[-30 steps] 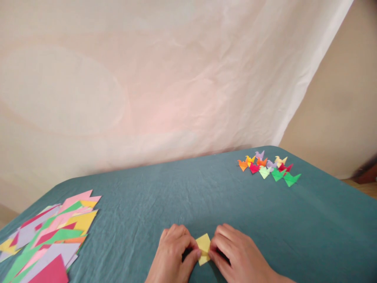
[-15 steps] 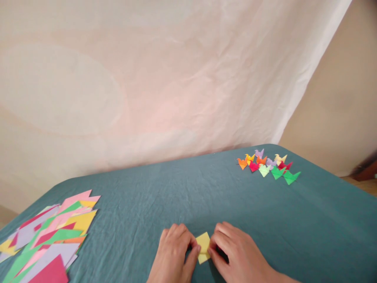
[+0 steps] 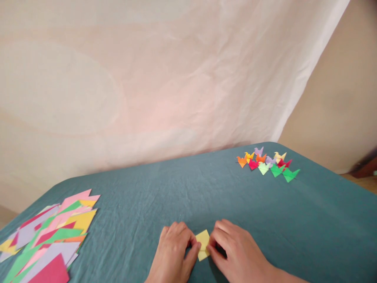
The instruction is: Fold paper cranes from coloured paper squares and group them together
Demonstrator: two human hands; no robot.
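Note:
A small folded piece of yellow paper (image 3: 203,240) is held just above or on the tablecloth at the near middle of the table; I cannot tell which. My left hand (image 3: 176,251) pinches its left edge between thumb and fingers. On the opposite edge, my right hand (image 3: 234,249) grips it the same way. A crease line runs across the lower part of the paper. The fingertips hide both side corners.
Loose coloured paper sheets (image 3: 53,236) lie in an overlapping pile at the left. Several small folded paper birds (image 3: 264,168) in mixed colours stand grouped at the far right. A dark green cloth (image 3: 147,196) covers the table, with a pale hanging sheet (image 3: 165,86) behind it.
Both hands keep their pinch on the yellow paper and have barely shifted. The whole view has moved very slightly.

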